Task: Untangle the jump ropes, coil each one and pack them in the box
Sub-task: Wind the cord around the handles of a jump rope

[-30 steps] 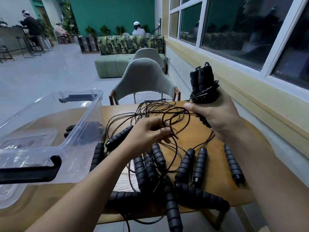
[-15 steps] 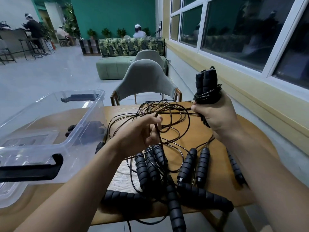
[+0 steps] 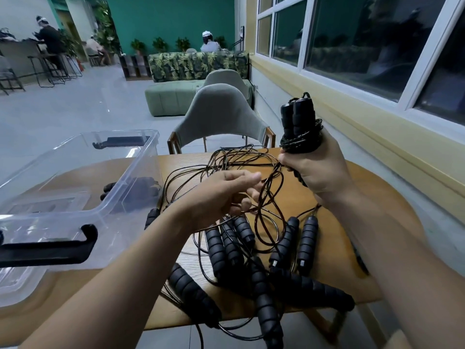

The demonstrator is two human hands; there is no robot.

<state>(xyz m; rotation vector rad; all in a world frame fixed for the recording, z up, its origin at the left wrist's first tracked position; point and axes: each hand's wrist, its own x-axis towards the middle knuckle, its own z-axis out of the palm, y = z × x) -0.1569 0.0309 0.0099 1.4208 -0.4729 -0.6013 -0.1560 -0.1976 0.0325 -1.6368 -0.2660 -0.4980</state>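
My right hand grips a jump rope's two black foam handles upright, with cord wound around them just above my fist. From that bundle a loose cord runs down to my left hand, whose fingers are loosely curled around the strand. Under both hands lies a tangle of black cords and several ribbed foam handles on the wooden table. The clear plastic box stands at the left; a dark coiled rope shows through its wall.
A grey chair stands at the table's far side. A yellow wall ledge and windows run along the right. The box's black latch handle is near my left forearm. Some handles overhang the table's near edge. People sit far off.
My left hand has risen off the tangle and moved right toward the bundle, drawing the cord along. The right hand keeps holding the wound handles upright.
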